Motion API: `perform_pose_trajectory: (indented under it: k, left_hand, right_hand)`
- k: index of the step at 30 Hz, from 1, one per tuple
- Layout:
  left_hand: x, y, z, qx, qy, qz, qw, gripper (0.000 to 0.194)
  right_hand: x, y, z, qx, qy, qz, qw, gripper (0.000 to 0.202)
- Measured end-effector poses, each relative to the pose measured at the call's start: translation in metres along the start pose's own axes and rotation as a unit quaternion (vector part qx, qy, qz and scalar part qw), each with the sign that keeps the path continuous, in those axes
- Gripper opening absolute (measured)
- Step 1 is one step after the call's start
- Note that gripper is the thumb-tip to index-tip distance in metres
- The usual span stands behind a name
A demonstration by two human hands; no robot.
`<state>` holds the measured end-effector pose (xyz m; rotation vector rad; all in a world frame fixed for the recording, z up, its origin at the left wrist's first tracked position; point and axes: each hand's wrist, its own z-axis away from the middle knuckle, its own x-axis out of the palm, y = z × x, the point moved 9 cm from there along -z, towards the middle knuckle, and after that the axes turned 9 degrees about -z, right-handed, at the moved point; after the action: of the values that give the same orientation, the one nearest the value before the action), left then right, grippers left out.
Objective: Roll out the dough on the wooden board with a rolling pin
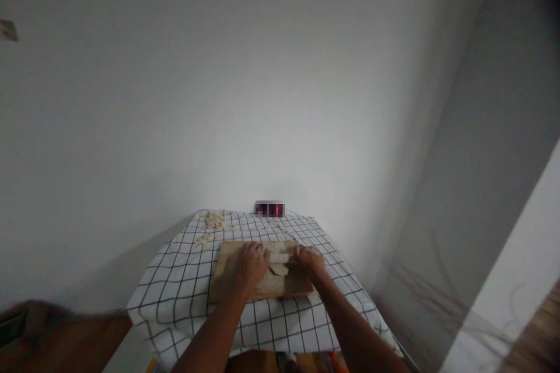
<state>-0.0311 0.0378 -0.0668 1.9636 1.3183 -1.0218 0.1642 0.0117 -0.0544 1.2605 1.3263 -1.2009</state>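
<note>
Gripping a rolling pin [282,258] with curled left hand [254,257] and right hand [310,259], beside a flat dough piece [279,270] on the wooden board [219,282]. Apparently done with dough bits [215,221] heaped far left on the checked tablecloth [168,271], not with this piece.

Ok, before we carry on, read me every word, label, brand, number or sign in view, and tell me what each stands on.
No text can be read in this view.
Pixelated dark object at the far edge: too obscured to read.
Small patch on the wall, upper left: too blurred to tell if it bears any print.
Rolling pin, wooden board and checked tablecloth: no lettering visible.
</note>
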Motion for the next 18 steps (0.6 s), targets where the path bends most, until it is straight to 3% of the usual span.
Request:
perform_pose_trajectory:
  k: [4, 8, 12, 18]
  left_hand:
    - [-0.012, 0.006, 0.015, -0.024, 0.002, 0.026, 0.999, 0.041]
    - [-0.012, 0.006, 0.022, -0.027, 0.012, 0.034, 0.999, 0.041]
    - [-0.01, 0.004, 0.019, -0.024, 0.019, 0.029, 0.999, 0.036]
    - [-0.009, 0.002, 0.006, -0.025, -0.02, 0.012, 0.999, 0.04]
  right_hand:
    - [0.001, -0.002, 0.022, -0.001, 0.021, -0.003, 1.0, 0.035]
    - [0.005, -0.003, 0.032, -0.012, 0.049, -0.021, 0.998, 0.035]
    - [0.011, 0.001, 0.025, -0.007, 0.046, -0.032, 0.998, 0.033]
    - [0.008, 0.002, 0.005, -0.011, 0.03, -0.011, 0.999, 0.037]
